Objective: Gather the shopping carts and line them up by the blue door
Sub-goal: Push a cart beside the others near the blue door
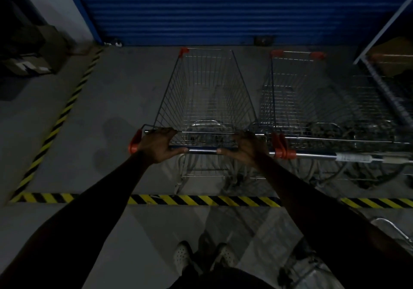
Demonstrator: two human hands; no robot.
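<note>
A wire shopping cart (205,92) with red corner caps stands in front of me, its nose pointing at the blue roller door (223,7). My left hand (159,145) grips the left part of its handle bar (202,150), and my right hand (245,146) grips the right part. A second cart (312,101) stands close beside it on the right, also facing the door. Both carts sit inside the yellow-and-black floor tape (201,200).
Dark boxes (29,63) sit by the wall at the far left. A shelf rack (386,49) slants in at the right, over the second cart. Another metal frame (393,228) shows at the lower right. Bare grey floor lies left of my cart.
</note>
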